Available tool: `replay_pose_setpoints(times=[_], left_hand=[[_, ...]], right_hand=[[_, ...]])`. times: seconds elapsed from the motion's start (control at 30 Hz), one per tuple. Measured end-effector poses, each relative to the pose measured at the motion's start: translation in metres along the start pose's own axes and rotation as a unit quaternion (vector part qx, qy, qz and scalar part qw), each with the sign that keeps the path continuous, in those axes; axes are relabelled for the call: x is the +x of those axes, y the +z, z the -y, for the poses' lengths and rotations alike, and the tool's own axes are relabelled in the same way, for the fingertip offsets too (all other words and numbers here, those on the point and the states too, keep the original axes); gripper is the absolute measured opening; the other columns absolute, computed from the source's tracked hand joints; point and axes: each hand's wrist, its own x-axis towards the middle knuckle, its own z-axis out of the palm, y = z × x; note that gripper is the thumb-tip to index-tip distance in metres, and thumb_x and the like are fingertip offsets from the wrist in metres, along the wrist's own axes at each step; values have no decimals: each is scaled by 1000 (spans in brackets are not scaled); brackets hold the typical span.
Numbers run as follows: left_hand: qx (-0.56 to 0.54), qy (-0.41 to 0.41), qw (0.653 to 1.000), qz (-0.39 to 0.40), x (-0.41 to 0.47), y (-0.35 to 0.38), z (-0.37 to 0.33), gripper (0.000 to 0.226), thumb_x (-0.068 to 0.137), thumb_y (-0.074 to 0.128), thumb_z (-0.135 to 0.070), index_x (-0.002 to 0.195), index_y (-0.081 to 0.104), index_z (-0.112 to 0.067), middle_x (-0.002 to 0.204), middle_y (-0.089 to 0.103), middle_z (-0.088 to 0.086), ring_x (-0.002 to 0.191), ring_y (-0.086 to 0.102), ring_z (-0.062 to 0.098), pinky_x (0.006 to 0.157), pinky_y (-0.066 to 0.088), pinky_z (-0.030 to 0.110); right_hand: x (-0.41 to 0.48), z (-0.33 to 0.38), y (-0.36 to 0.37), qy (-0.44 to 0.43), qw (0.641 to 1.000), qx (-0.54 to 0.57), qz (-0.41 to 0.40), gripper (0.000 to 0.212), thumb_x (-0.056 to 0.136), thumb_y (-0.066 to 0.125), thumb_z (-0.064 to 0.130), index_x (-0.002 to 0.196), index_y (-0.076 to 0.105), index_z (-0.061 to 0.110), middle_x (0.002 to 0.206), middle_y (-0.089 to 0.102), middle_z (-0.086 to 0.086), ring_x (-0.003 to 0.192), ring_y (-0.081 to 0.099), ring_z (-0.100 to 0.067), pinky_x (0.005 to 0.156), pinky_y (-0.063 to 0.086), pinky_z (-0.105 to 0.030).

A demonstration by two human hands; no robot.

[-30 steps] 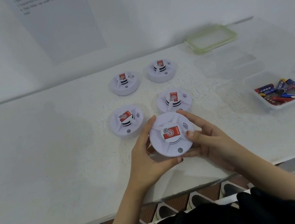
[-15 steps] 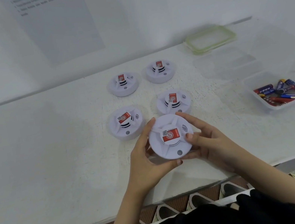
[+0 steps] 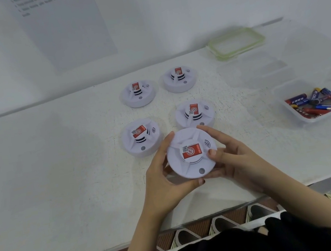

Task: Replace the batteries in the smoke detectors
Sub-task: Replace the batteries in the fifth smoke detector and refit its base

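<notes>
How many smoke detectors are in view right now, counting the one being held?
5. One is held between the left hand and right hand: the held detector. Four lie on the table: near-left, near-right, far-left, far-right. None looks hidden.

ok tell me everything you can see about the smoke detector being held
The held smoke detector is a round white disc, plastic by its look, with raised ribs running out from a central hub. The hub carries a red-and-white label with a small QR code. Printed sound-wave marks sit to the label's right, and a small grey button sits near its front edge. Face up, it is above the white table near its front edge, the left hand and right hand gripping its rim.
</notes>
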Motion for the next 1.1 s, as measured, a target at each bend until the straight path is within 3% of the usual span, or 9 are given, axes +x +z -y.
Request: replay_pose_setpoints(times=[0.27, 0.47, 0.7, 1.0, 1.1], left_hand=[[-3, 2, 1000, 0, 0, 0, -2, 95, 57, 88, -24, 139, 41, -33, 133, 57, -19, 121, 57, 8, 93, 52, 27], [-7, 2, 1000, 2, 0, -1, -1, 95, 56, 88, -22, 139, 41, -30, 131, 57, -20, 121, 56, 6, 91, 50, 20], [-9, -4, 1000, 3, 1, -2, -2, 96, 56, 88, -22, 139, 41, -30, 132, 56, -21, 122, 56, 6, 91, 50, 20], [-11, -13, 1000, 2, 1, -3, -2, 96, 56, 88, -22, 139, 41, -34, 132, 57, -20, 121, 57, 7, 92, 51, 23], [-14, -20, 1000, 1, 1, -3, -3, 96, 55, 88, -22, 138, 41, -35, 131, 57, -22, 122, 56, 6, 92, 51, 23]], right_hand=[[-1, 1, 1, 2, 1000, -6, -4, 56, 86, 56, 10, 137, 43, 28, 118, 66, -14, 106, 64, -35, 80, 57, -44], [0, -1, -1, 6, 1000, -4, 9, 65, 79, 73, 24, 137, 44, 30, 122, 64, -16, 109, 62, -37, 82, 56, -45], [1, 0, 1, 2, 1000, -9, 5, 52, 88, 59, 10, 134, 45, 29, 119, 66, -14, 106, 64, -36, 79, 58, -42], [2, 1, 0, 9, 1000, -6, 20, 62, 79, 74, 23, 135, 47, 30, 121, 64, -17, 109, 62, -37, 81, 57, -43], [3, 2, 0, 8, 1000, -8, 18, 57, 83, 70, 18, 134, 48, 30, 120, 64, -17, 108, 62, -37, 81, 57, -43]])
